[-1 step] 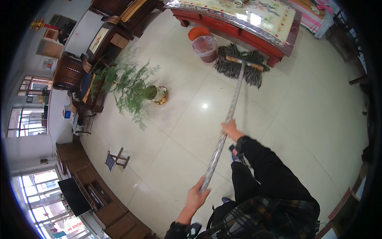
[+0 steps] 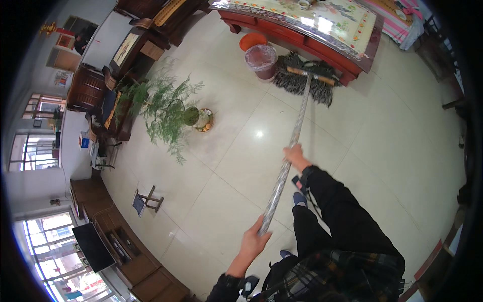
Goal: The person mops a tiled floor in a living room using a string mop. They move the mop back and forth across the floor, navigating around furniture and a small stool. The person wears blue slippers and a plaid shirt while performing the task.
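A mop (image 2: 279,187) with a long silvery handle slants away from me across the floor. My left hand (image 2: 253,241) is closed round the handle near its lower end. Farther up the shaft, my right hand (image 2: 296,155) grips it too. The grey string mop head (image 2: 305,86), fixed to a wooden bar, lies spread on the tiles against the front of a low red table (image 2: 322,48). Just left of the strings stands a lined waste bin (image 2: 261,58), close to or touching them. Behind that bin sits an orange basin (image 2: 252,41).
Pale shiny tiles (image 2: 236,176) cover the floor. A feathery green plant (image 2: 168,118) in a pot spreads out on the left. Nearer me on that side is a small folding stool (image 2: 147,201). Wooden cabinets (image 2: 128,251) with a television (image 2: 94,247) line the left wall.
Both hands and the handle have shifted slightly away from me and to the right. The mop head has edged a little toward the table.
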The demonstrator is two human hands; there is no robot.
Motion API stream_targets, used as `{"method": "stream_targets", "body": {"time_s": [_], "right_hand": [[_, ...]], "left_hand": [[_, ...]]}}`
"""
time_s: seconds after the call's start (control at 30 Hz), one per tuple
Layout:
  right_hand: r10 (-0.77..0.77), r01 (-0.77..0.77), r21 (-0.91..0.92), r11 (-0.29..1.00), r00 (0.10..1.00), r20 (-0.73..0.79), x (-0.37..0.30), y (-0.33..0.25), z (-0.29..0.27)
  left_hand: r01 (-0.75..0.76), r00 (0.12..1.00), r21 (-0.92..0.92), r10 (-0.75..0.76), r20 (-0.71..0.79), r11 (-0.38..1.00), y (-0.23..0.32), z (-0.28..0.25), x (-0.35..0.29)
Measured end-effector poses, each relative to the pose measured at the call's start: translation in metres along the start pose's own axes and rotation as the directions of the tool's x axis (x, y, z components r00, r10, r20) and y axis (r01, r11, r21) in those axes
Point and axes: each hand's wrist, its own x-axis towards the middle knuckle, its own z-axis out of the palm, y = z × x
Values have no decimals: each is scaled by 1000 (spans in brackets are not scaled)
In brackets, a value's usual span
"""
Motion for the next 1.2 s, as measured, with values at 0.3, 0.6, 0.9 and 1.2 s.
{"method": "stream_targets", "body": {"time_s": [0.3,0.6,0.9,1.2], "right_hand": [[17,-16,9,1000,999,-38,85,-4,-25],[-472,780,-623,-54,530,704,-110,114,90],[-317,895,-406,-183,337,886,-387,231,217],[156,981,71,-182,-42,987,-671,344,236]], "left_hand": [[156,978,8,-155,140,988,6,22,60],[192,978,32,-188,-94,981,-120,-24,-161],[406,849,-259,-467,-247,876,-197,-3,-437],[605,633,-515,-759,-151,607,-208,51,-680]]}}
